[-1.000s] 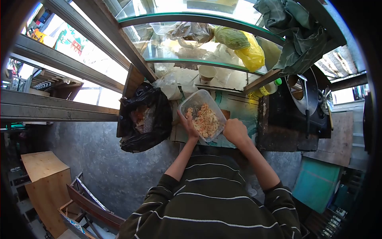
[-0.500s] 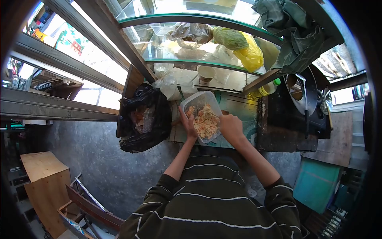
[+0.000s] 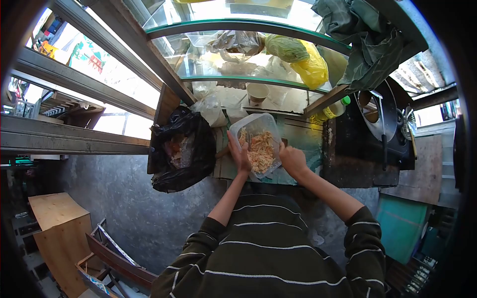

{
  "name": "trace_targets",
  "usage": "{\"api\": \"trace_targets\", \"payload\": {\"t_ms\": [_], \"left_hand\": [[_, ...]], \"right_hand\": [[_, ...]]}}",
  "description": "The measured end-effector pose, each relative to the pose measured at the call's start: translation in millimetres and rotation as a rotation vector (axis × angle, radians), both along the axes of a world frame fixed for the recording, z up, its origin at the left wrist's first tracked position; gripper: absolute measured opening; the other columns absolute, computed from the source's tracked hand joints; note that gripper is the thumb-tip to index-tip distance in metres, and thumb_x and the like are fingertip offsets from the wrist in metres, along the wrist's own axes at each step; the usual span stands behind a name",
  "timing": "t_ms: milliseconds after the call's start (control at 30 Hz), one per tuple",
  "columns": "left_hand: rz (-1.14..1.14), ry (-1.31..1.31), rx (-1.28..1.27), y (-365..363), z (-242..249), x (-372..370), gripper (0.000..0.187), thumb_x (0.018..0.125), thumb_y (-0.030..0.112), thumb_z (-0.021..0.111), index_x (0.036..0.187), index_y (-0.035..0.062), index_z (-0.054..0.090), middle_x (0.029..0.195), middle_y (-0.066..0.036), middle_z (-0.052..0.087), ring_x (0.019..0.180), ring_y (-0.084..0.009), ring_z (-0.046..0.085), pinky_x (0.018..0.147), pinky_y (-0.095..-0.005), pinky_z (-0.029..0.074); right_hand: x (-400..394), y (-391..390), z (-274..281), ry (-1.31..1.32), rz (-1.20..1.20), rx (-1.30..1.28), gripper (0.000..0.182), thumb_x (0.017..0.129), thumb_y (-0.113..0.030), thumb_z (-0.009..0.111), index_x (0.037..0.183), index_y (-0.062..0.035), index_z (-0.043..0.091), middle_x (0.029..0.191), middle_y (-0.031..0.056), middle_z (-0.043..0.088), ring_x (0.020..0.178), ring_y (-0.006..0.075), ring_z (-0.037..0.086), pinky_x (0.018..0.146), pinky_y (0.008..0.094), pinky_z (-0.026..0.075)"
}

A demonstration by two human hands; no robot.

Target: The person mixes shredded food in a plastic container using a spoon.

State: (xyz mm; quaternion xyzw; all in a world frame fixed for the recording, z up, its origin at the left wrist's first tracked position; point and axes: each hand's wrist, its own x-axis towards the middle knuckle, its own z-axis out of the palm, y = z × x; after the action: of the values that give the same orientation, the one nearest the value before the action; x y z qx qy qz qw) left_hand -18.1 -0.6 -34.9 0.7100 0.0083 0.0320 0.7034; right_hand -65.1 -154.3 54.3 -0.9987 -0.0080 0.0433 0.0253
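Container (image 3: 257,122) of food (image 3: 261,152), seemingly mid-stir: left hand (image 3: 242,158) holds its left side, right hand (image 3: 293,161) curls opposite, grip unclear; further stirring needs steadying.

The shredded food (image 3: 261,155) is showing pale yellow flecked with orange, while its container (image 3: 258,121) is looking whitish and see-through. Thin white stripes are crossing the dark olive sweater (image 3: 273,243). One plastic bag (image 3: 201,149) is gleaming black, another bag (image 3: 314,64) is glowing bright yellow, and a bundle (image 3: 288,48) beside that is showing dull green. The bottle (image 3: 328,113) is showing yellow under a vivid green cap (image 3: 346,100). The floor (image 3: 129,198) is appearing mottled grey, the wooden box (image 3: 57,209) is looking light tan, and a panel (image 3: 400,228) is showing teal.
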Motion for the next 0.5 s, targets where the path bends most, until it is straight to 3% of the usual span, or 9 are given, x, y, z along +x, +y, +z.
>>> {"api": "trace_targets", "payload": {"t_ms": [67, 200, 267, 300, 367, 500], "left_hand": [[-0.003, 0.025, -0.102, 2.2, -4.9, 1.4, 0.072, 0.078, 0.027, 0.046, 0.138, 0.0011, 0.016, 0.137, -0.020, 0.022, 0.126, -0.0311, 0.024, 0.104, -0.0358, 0.015], [0.041, 0.067, -0.102, 0.2, -14.5, 3.8, 0.071, 0.078, 0.028, 0.046, 0.137, 0.0007, 0.017, 0.137, -0.019, 0.023, 0.127, -0.0305, 0.023, 0.104, -0.0366, 0.015], [0.045, 0.051, -0.090, -1.9, -16.2, 2.0, 0.071, 0.078, 0.029, 0.045, 0.137, 0.0004, 0.018, 0.137, -0.019, 0.025, 0.127, -0.0298, 0.023, 0.104, -0.0371, 0.015], [0.040, 0.050, -0.089, -1.8, -17.7, 1.5, 0.071, 0.078, 0.029, 0.045, 0.137, 0.0004, 0.018, 0.137, -0.019, 0.025, 0.127, -0.0298, 0.023, 0.104, -0.0371, 0.015], [0.067, 0.064, -0.083, -1.3, -15.5, 1.8, 0.070, 0.079, 0.029, 0.045, 0.137, 0.0006, 0.017, 0.137, -0.019, 0.023, 0.126, -0.0301, 0.024, 0.103, -0.0368, 0.016], [0.029, 0.013, -0.037, 4.9, -6.0, -5.2, 0.071, 0.080, 0.029, 0.045, 0.137, 0.0008, 0.016, 0.138, -0.019, 0.021, 0.126, -0.0297, 0.024, 0.103, -0.0362, 0.017]], "right_hand": [[-25.3, -3.1, -10.9, 0.258, -0.044, 0.022, 0.016, 0.077, -0.005, 0.047, 0.089, 0.0001, 0.055, 0.071, 0.0184, 0.061, 0.060, 0.0299, 0.062, 0.051, 0.0382, 0.050], [-44.7, -0.9, -8.9, 0.359, -0.156, 0.204, 0.024, 0.081, -0.008, 0.045, 0.099, 0.0013, 0.057, 0.069, 0.0208, 0.060, 0.068, 0.0356, 0.061, 0.058, 0.0429, 0.050], [-45.5, 0.8, -11.3, 0.419, -0.312, 0.348, 0.019, 0.079, -0.010, 0.048, 0.085, 0.0029, 0.062, 0.072, 0.0232, 0.060, 0.074, 0.0388, 0.060, 0.065, 0.0451, 0.048], [-46.5, 2.8, -12.8, 0.418, -0.317, 0.351, 0.019, 0.079, -0.010, 0.048, 0.085, 0.0029, 0.062, 0.072, 0.0232, 0.060, 0.074, 0.0388, 0.060, 0.065, 0.0451, 0.048], [-46.5, 8.2, -13.4, 0.435, -0.236, 0.641, 0.018, 0.078, -0.011, 0.053, 0.078, 0.0027, 0.063, 0.078, 0.0247, 0.060, 0.077, 0.0398, 0.059, 0.066, 0.0443, 0.046], [-43.9, 24.3, -23.0, 0.486, -0.241, 0.667, 0.018, 0.076, -0.014, 0.057, 0.080, 0.0026, 0.064, 0.075, 0.0224, 0.061, 0.069, 0.0339, 0.061, 0.065, 0.0402, 0.046]]}}
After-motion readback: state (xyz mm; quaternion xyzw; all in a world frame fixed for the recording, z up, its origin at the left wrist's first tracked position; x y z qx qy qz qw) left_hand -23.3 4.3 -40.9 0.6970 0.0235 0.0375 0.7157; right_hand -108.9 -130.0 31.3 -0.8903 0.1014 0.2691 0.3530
